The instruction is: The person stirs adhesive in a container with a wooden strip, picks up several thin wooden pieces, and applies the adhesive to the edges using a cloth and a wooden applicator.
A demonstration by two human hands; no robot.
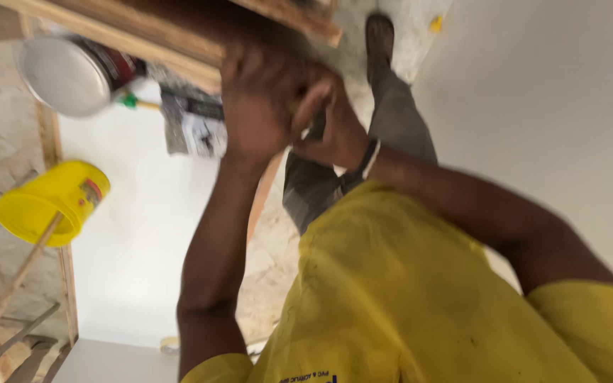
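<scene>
My left hand (257,106) reaches up to the edge of a wooden board (179,35) at the top of the view, its fingers curled against the wood. Beside it, my right hand (331,131) presses against the left one with its fingers bent; a dark wristband (369,157) sits on that wrist. Motion blur hides whether the right hand holds anything. My yellow shirt (391,298) fills the lower part of the view.
A silvery tin (65,74) lies under the board at the upper left. A yellow bucket (51,202) with a wooden stick in it stands at the left. A white panel (136,241) lies below, with crumpled paper (193,124) on it. My grey trouser leg (399,113) and shoe (379,35) stand on the floor.
</scene>
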